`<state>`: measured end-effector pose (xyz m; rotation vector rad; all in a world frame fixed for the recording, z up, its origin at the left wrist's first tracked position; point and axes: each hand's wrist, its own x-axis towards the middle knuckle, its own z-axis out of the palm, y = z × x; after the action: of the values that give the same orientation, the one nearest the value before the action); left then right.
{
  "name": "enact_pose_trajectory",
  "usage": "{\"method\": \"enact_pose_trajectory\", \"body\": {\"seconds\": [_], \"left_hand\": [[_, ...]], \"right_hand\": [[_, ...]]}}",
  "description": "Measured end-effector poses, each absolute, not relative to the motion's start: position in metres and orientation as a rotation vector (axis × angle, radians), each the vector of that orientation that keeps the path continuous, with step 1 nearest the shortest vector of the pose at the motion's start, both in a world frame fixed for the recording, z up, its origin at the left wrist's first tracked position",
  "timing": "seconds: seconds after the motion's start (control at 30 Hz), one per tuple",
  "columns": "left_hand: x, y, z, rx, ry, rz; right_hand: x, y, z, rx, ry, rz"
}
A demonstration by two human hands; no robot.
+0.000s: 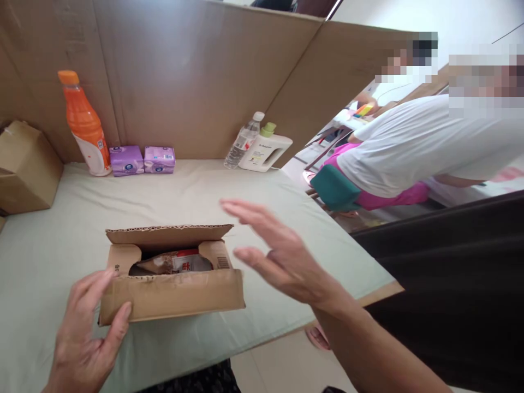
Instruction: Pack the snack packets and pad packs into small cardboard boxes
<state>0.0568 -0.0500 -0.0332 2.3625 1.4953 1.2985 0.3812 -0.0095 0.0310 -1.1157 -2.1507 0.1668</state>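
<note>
A small open cardboard box (172, 295) sits on the pale green table cover (245, 185) right in front of me. Inside it lies a brown and silver packet (176, 263) with red print. My left hand (88, 338) rests against the box's near left corner, thumb on its front wall and fingers spread. My right hand (278, 251) hovers just to the right of the box, flat, fingers stretched out, holding nothing.
An orange drink bottle (84, 123) and two purple packs (141, 159) stand at the back by the cardboard screen (184, 82). A clear water bottle (243, 142) and a white detergent bottle (266, 150) stand further right. A brown box (27, 166) sits far left. A person in white (409, 142) bends nearby.
</note>
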Motion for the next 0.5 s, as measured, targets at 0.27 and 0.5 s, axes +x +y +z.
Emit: {"method": "enact_pose_trajectory", "body": {"seconds": [0.27, 0.5], "left_hand": [[0.031, -0.031, -0.023, 2.568, 1.127, 0.899], [0.022, -0.032, -0.028, 2.637, 1.058, 0.785]], "right_hand": [[0.383, -0.051, -0.038, -1.098, -2.389, 0.166], [0.385, -0.052, -0.08, -1.385, -2.096, 0.315]]}}
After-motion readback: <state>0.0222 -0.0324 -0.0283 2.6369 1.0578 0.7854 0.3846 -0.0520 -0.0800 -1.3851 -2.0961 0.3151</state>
